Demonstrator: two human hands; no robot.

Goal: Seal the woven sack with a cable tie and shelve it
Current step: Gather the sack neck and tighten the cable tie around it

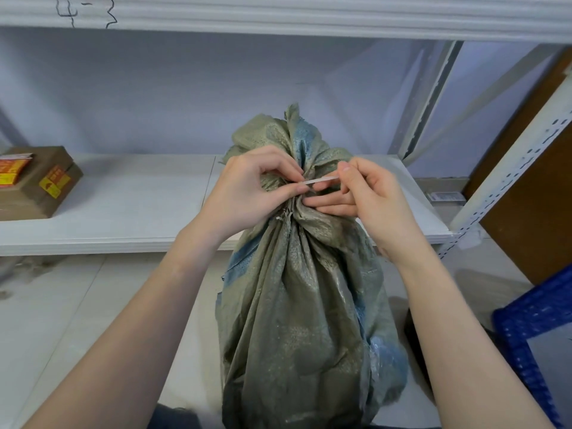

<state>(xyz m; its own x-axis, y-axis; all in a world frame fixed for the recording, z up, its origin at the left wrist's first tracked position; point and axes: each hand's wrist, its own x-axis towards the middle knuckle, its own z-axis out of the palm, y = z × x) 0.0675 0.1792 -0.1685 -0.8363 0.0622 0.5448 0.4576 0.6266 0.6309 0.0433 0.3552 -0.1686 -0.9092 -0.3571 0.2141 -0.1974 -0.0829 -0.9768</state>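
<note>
Nearest to the camera, two bare forearms, reaching up and inward from the lower corners toward the gathered neck of the tall grey-green woven plastic sack with faded blue stripes [297, 305], standing upright on the pale floor just in front of the low white shelf board [123, 205]. Left hand [247, 193] bent at the wrist, fingers curled against the bunched neck, thumb and forefinger pinching the near end of the thin pale plastic cable tie [322, 180], probably at its head, though too small to tell. Right hand [368, 193] pinching the free tail of the tie between thumb and forefinger, remaining fingers stretched out and resting against the folds below. Likely step: drawing the tie tight. Possible trouble from here: tail slipping out of the pinch, because so thin and smooth; gathered cloth spreading loose if the left grip relaxes, leaving the mouth partly open; tie closing too high on the ruffled top and sliding off later, during lifting to the shelf. Also on the shelf, at far left, a brown cardboard box with yellow and red labels [37, 184]; at lower right, a blue perforated plastic crate [532, 329].
</note>
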